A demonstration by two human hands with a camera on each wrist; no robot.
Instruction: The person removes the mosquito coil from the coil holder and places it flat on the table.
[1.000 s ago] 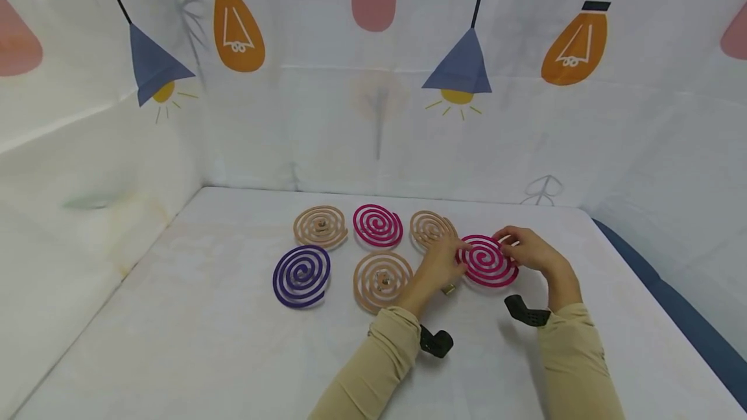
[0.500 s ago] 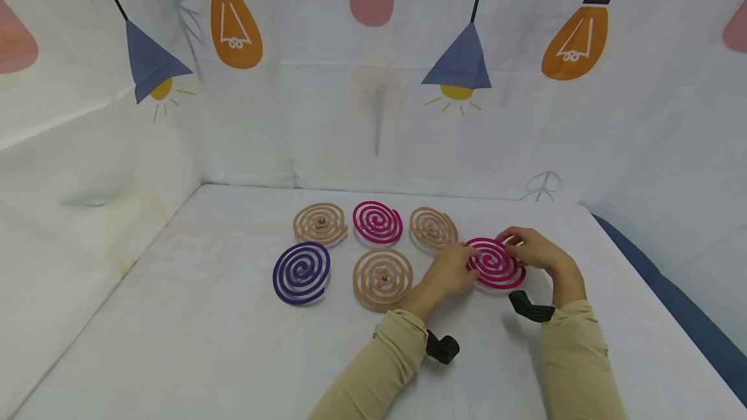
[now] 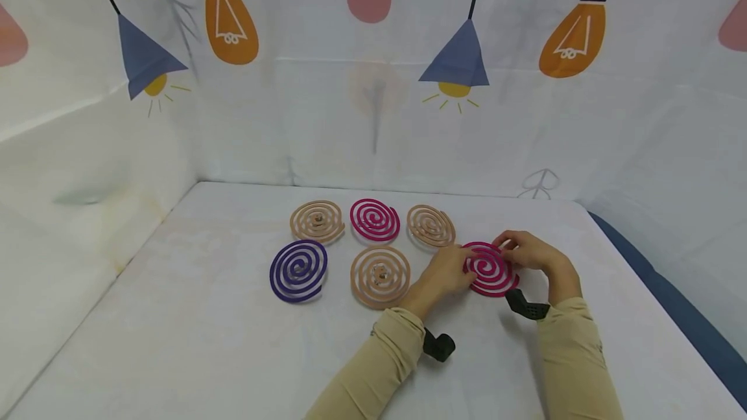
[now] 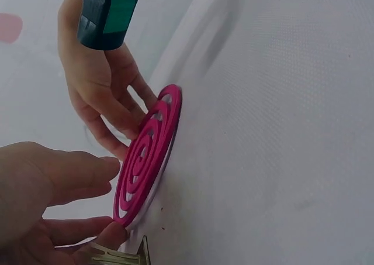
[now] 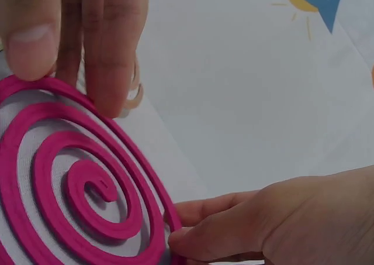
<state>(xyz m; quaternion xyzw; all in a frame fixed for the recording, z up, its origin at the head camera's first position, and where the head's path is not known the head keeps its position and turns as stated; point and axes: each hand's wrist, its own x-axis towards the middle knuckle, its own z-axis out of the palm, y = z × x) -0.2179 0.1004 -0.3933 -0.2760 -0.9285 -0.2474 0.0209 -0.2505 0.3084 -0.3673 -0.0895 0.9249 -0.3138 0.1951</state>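
Note:
Between my hands is a pink mosquito coil (image 3: 486, 266), at the right end of a group of coils. My left hand (image 3: 442, 271) grips its left rim with thumb and fingers. On the opposite side my right hand (image 3: 532, 254) pinches the back right rim. In the left wrist view the pink coil (image 4: 153, 154) looks tilted close over the white tabletop. A small brass-coloured metal piece (image 4: 120, 255) shows below the left fingers; whether they hold it I cannot tell. The right wrist view shows the pink coil (image 5: 120, 227) with fingertips on its rim.
Left of the hands lie two beige coils (image 3: 379, 302) and a purple coil (image 3: 299, 268) near another pink coil (image 3: 375, 219). A further beige coil (image 3: 430, 225) sits just behind my left hand. The white table (image 3: 192, 316) meets a patterned cloth wall (image 3: 327, 115).
The held pink coil shifted right, then slightly back left and nearer to me, both hands going with it. The metal piece seen below my left hand earlier is hidden in the head view now.

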